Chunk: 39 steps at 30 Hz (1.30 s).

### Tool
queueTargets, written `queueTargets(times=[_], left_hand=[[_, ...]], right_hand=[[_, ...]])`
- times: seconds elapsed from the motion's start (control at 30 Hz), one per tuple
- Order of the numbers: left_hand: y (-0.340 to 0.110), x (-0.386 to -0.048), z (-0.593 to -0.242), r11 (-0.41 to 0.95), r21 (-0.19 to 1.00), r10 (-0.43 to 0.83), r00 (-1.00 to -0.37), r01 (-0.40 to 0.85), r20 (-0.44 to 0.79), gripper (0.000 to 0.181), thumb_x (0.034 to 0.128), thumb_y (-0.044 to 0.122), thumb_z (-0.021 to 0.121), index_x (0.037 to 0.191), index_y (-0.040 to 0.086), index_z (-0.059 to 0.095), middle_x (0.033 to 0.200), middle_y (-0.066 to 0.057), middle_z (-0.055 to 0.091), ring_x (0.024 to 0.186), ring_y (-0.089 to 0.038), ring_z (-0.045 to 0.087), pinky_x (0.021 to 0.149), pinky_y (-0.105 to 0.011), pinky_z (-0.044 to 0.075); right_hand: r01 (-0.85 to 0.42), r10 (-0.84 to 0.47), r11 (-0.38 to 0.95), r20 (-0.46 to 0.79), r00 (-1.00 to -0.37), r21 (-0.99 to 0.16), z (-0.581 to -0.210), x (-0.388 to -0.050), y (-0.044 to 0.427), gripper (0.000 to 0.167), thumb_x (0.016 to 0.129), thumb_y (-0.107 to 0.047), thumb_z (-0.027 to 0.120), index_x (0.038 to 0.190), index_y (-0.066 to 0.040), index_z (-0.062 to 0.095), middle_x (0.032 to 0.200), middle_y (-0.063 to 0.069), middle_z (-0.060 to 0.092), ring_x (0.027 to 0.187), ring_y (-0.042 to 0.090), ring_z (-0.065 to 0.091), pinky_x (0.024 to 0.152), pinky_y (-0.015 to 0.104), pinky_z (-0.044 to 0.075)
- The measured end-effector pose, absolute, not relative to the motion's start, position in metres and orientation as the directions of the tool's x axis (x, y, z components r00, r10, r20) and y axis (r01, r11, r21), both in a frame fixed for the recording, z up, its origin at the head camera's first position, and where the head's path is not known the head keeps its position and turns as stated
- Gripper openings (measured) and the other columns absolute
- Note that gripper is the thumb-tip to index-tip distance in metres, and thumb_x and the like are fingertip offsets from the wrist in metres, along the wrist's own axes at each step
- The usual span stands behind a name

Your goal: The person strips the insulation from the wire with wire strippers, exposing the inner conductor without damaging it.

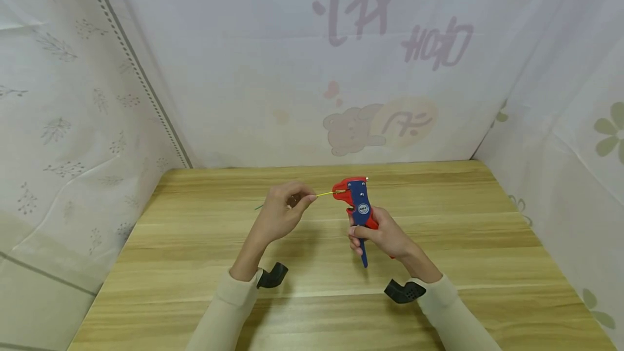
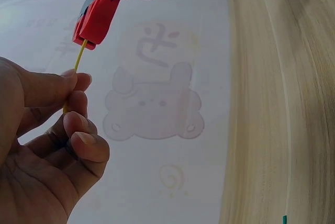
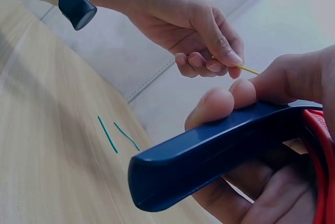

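Yellow wire (image 1: 325, 194): looks light, bendy — best pinched mid-length
Left hand (image 1: 283, 212): pinches it
Right hand (image 1: 386, 233): grips the wire stripper (image 1: 358, 198)

Head view forward-down; wrist views close; wire (image 1: 324, 194) shared.

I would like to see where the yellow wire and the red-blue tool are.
Yellow wire (image 2: 81, 55): left wrist view, on its uncovered stretch.
Red-blue tool (image 1: 358, 198): head view, on its blue body.
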<state>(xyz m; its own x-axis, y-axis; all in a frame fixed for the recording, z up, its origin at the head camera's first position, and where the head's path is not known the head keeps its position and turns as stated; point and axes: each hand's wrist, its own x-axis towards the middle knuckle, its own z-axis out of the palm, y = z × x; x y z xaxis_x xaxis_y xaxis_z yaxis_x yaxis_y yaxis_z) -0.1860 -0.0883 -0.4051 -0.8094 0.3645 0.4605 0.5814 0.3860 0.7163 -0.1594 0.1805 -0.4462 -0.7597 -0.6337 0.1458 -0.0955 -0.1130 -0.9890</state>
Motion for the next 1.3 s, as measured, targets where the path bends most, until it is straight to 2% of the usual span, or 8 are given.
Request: queueTargets(times=[0.13, 0.3, 0.37, 0.53, 0.63, 0.77, 0.97, 1.3], left_hand=[[-0.088, -0.186, -0.405, 0.383, 0.719, 0.36, -0.81, 0.581, 0.463, 0.007, 0.0987, 0.011, 0.069, 0.096, 0.011, 0.076, 0.085, -0.001, 0.072, 0.066, -0.01, 0.056, 0.06, -0.023, 0.05], [-0.088, -0.187, -0.406, 0.384, 0.718, 0.355, -0.811, 0.58, 0.465, 0.007, 0.0982, 0.01, 0.07, 0.096, 0.011, 0.076, 0.084, -0.001, 0.072, 0.065, -0.012, 0.056, 0.059, -0.022, 0.049], [-0.088, -0.187, -0.406, 0.384, 0.716, 0.354, -0.809, 0.584, 0.47, 0.007, 0.0979, 0.01, 0.07, 0.095, 0.011, 0.076, 0.084, -0.002, 0.072, 0.066, -0.012, 0.056, 0.059, -0.022, 0.048], [-0.089, -0.187, -0.406, 0.386, 0.704, 0.354, -0.8, 0.597, 0.485, 0.007, 0.0971, 0.009, 0.071, 0.096, 0.012, 0.078, 0.082, -0.001, 0.071, 0.066, -0.012, 0.054, 0.059, -0.022, 0.048], [-0.089, -0.188, -0.406, 0.392, 0.696, 0.359, -0.797, 0.602, 0.487, 0.008, 0.0968, 0.009, 0.071, 0.097, 0.012, 0.078, 0.081, -0.002, 0.071, 0.064, -0.012, 0.053, 0.058, -0.022, 0.046], [-0.09, -0.188, -0.407, 0.415, 0.681, 0.369, -0.796, 0.603, 0.48, 0.007, 0.0968, 0.01, 0.071, 0.097, 0.012, 0.078, 0.08, -0.002, 0.072, 0.062, -0.01, 0.051, 0.057, -0.022, 0.045], [-0.09, -0.188, -0.408, 0.45, 0.662, 0.38, -0.799, 0.599, 0.465, 0.006, 0.0968, 0.009, 0.071, 0.096, 0.011, 0.077, 0.08, 0.001, 0.071, 0.06, -0.009, 0.05, 0.056, -0.022, 0.044], [-0.091, -0.189, -0.41, 0.459, 0.663, 0.392, -0.804, 0.592, 0.448, 0.006, 0.0967, 0.008, 0.071, 0.094, 0.01, 0.076, 0.078, 0.001, 0.07, 0.059, -0.01, 0.049, 0.055, -0.022, 0.042]], right_hand=[[-0.078, -0.642, -0.121, 0.138, -0.754, -0.99, -0.446, -0.159, 0.181, 0.005, 0.104, 0.0, 0.051, 0.107, 0.0, 0.047, 0.076, 0.005, 0.057, 0.062, 0.016, 0.062, 0.063, 0.032, 0.059], [-0.024, -0.658, -0.143, 0.113, -0.745, -0.989, -0.445, -0.157, 0.181, 0.024, 0.104, -0.003, 0.053, 0.109, 0.015, 0.037, 0.075, 0.003, 0.053, 0.06, 0.014, 0.06, 0.062, 0.029, 0.058], [0.012, -0.669, -0.161, 0.1, -0.737, -0.987, -0.445, -0.157, 0.181, 0.028, 0.104, -0.002, 0.053, 0.111, 0.017, 0.034, 0.075, 0.002, 0.052, 0.061, 0.014, 0.06, 0.065, 0.03, 0.06], [0.085, -0.701, -0.197, 0.08, -0.709, -0.977, -0.447, -0.157, 0.181, 0.016, 0.104, 0.0, 0.051, 0.112, 0.006, 0.038, 0.076, 0.002, 0.05, 0.061, 0.013, 0.057, 0.066, 0.037, 0.063], [0.092, -0.701, -0.186, 0.066, -0.71, -0.978, -0.449, -0.157, 0.179, 0.013, 0.105, -0.002, 0.051, 0.111, 0.003, 0.04, 0.075, 0.002, 0.049, 0.06, 0.013, 0.056, 0.061, 0.034, 0.061], [0.089, -0.683, -0.16, 0.045, -0.729, -0.983, -0.451, -0.156, 0.175, 0.016, 0.104, -0.003, 0.053, 0.106, 0.004, 0.039, 0.072, 0.001, 0.048, 0.057, 0.013, 0.053, 0.057, 0.031, 0.058], [0.123, -0.65, -0.123, -0.014, -0.76, -0.985, -0.451, -0.153, 0.17, 0.016, 0.104, -0.009, 0.058, 0.104, -0.004, 0.043, 0.07, -0.001, 0.047, 0.055, 0.011, 0.052, 0.056, 0.027, 0.056], [0.118, -0.631, -0.152, 0.005, -0.776, -0.981, -0.454, -0.151, 0.165, 0.013, 0.103, -0.004, 0.056, 0.101, -0.004, 0.043, 0.068, -0.002, 0.046, 0.052, 0.01, 0.05, 0.052, 0.026, 0.054]])
